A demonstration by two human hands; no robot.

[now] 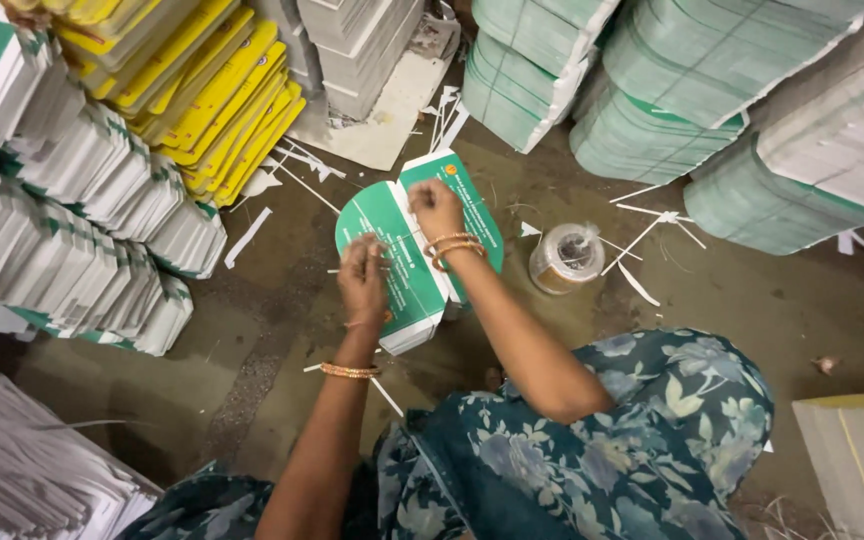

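Note:
A small stack of flat green and white die-cut cartons [414, 270] lies on the floor in front of me. My left hand [363, 276] rests on the near part of the stack, fingers pinched together over a thin string crossing it. My right hand [436, 208] sits at the stack's far end, fingers bent on the top sheet; whether it grips the string I cannot tell. Both wrists wear gold bangles. A roll of clear string or tape [565, 257] stands on the floor just right of the stack.
Tied bundles of green cartons [652, 100] pile up at the back right. Yellow cartons [222, 90] and fanned white-green stacks [72, 240] fill the left. Paper strips litter the concrete floor [272, 330]. My knee in blue floral cloth [672, 420] is at the lower right.

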